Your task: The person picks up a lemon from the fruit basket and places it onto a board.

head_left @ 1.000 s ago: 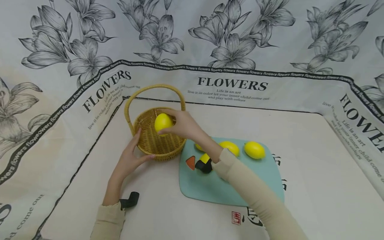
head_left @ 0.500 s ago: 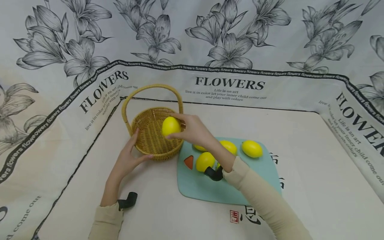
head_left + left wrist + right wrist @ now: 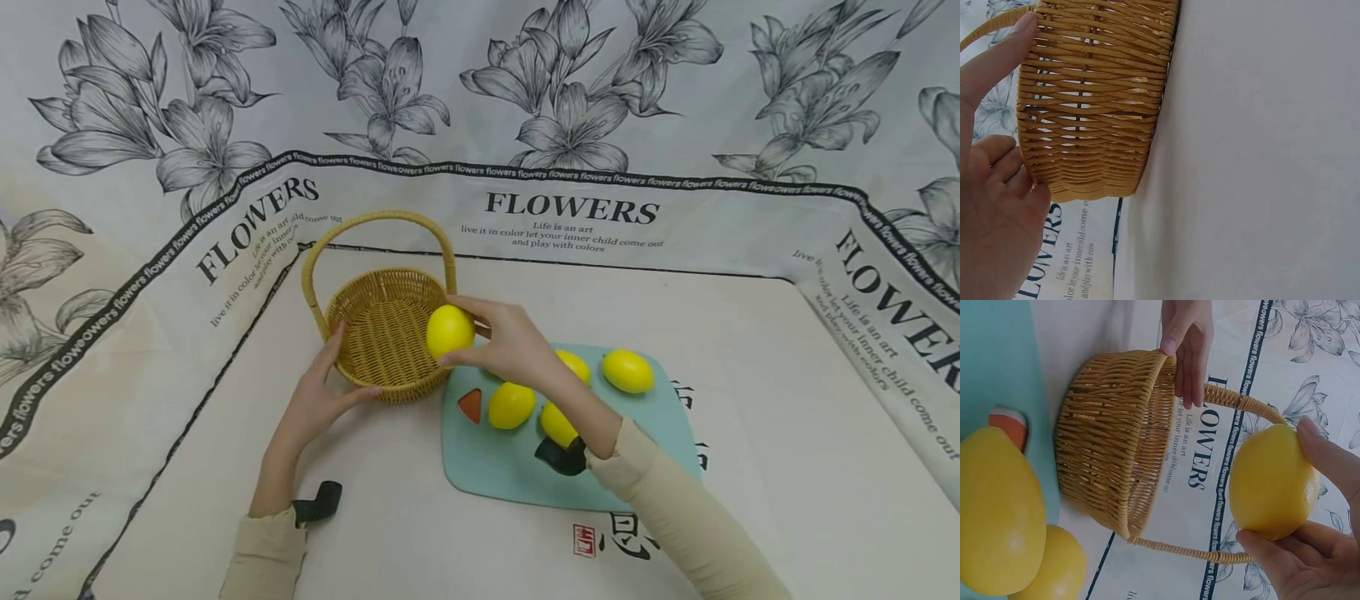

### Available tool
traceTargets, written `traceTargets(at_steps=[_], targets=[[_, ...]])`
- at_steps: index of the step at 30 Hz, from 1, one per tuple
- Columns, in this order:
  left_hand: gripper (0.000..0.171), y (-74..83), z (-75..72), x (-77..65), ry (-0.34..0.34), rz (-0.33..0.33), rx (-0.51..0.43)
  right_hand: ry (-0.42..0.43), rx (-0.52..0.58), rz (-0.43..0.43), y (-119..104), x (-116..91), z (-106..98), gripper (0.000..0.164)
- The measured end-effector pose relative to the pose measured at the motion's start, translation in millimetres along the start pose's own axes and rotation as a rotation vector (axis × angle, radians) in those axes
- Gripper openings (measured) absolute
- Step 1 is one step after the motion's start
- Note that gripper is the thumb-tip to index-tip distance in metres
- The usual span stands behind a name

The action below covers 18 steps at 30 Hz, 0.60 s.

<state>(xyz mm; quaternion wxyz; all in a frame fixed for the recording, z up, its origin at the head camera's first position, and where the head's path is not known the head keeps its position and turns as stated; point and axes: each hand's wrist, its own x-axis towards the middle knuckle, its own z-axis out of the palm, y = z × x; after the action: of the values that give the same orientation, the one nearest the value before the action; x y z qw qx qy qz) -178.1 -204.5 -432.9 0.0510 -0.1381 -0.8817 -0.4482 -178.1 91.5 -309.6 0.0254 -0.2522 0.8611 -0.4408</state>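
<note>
My right hand (image 3: 510,340) pinches a yellow lemon (image 3: 450,332) between thumb and fingers, at the right rim of the wicker basket (image 3: 386,342). In the right wrist view the held lemon (image 3: 1272,481) shows near the basket's handle. My left hand (image 3: 321,396) holds the basket's left side. The left wrist view shows its thumb on the woven rim and the other fingers against the side. No fruit lies inside the basket. More lemons (image 3: 512,406) rest on a light teal board (image 3: 495,479), one partly covered by the right wrist.
A small orange wedge-shaped piece (image 3: 470,406) lies on the board's left part. The basket's tall arched handle (image 3: 382,215) stands upright. Behind the white table hangs a flower-printed cloth (image 3: 570,125). Black camera mounts (image 3: 318,502) sit at the wrists.
The right hand has moved the lemon from above the basket's inside to the right, over its right rim. The left hand keeps its hold on the basket, and more board lemons show.
</note>
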Motion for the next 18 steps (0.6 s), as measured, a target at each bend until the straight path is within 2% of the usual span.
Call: traceTargets(at_steps=[5,18], targets=[[0.111,-1.0,1.0,0.8,0.0,0.013,0.005,0.013,0.007,-0.012,3,-17,-5,0.077],[0.111,0.3,-0.3,-0.7,0.0,0.018,0.003,0.055,-0.052,0.04,11,-60,-27,0.08]])
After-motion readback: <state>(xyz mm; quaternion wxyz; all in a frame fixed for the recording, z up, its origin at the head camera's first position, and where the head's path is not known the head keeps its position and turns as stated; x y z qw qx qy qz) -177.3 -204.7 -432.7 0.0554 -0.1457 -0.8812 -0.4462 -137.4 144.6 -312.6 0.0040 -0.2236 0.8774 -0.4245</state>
